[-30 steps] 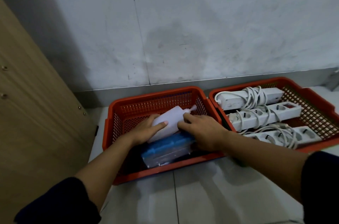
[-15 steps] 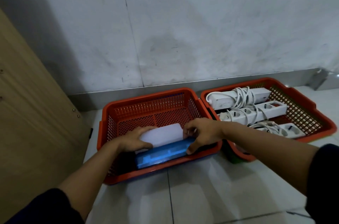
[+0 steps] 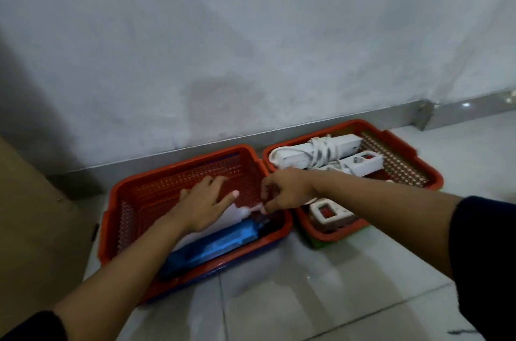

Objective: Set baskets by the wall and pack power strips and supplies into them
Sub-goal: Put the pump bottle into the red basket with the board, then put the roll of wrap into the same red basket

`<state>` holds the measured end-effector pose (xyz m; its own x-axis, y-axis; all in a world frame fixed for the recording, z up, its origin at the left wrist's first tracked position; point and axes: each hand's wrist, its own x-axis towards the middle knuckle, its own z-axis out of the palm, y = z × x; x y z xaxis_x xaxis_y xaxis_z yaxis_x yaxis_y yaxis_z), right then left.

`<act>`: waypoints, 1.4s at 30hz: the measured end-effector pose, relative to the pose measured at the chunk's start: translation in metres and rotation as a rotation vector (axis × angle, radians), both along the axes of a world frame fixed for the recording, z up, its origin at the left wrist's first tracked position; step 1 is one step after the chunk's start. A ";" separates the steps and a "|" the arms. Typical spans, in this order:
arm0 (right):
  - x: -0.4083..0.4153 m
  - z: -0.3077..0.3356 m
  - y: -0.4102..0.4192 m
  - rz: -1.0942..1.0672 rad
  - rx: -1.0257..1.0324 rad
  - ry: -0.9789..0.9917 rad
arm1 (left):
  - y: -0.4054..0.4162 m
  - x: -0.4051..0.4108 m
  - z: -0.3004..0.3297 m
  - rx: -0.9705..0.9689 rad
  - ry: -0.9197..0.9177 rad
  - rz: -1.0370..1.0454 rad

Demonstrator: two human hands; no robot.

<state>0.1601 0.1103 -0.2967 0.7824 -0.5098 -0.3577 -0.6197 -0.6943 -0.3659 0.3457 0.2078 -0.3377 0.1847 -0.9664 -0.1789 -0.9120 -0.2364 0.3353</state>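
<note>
Baskets: two, red, side by side on the floor against the wall; left basket (image 3: pixel 139 189), right basket (image 3: pixel 413 161).
Left basket contents: one white pack (image 3: pixel 223 219) and one blue pack (image 3: pixel 212 243), both along the near wall, blue pack nearest me.
Right basket contents: three power strips counted: rear strip (image 3: pixel 296 155) with its cord wrapped around it, middle strip (image 3: pixel 365 163), near strip (image 3: pixel 329 213).
My left hand (image 3: pixel 203 206): flat on the white pack, fingers spread, holding nothing.
My right hand (image 3: pixel 284 191): over the left basket's right end, fingers curled, fingertips at the white pack's narrow end; whether they pinch it, I cannot tell.
Hidden: most of the white pack lies under my left hand and forearm; my right arm covers the middle of the right basket, so parts of the strips are concealed.
Hard to make out: motion blur; labels on the packs are unreadable.
Cut off: wooden panel (image 3: pixel 33 215) at left edge; both dark sleeves at the bottom corners.
Surroundings: grey wall (image 3: pixel 251 47), pale tiled floor (image 3: pixel 307 298).
</note>
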 end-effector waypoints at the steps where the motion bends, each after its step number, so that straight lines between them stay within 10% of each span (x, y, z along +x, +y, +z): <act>1: -0.017 0.006 -0.007 -0.016 -0.034 -0.002 | -0.014 -0.014 0.008 -0.060 0.019 -0.060; 10: -0.268 0.016 -0.072 -0.320 -0.128 0.190 | -0.147 -0.259 0.068 -0.184 0.033 -0.593; 18: -0.466 -0.038 -0.090 -0.834 -0.275 0.327 | -0.204 -0.457 0.062 0.172 -0.201 -0.937; 42: -0.539 -0.069 -0.072 -0.803 -0.555 0.394 | -0.214 -0.480 -0.020 0.269 0.515 -0.311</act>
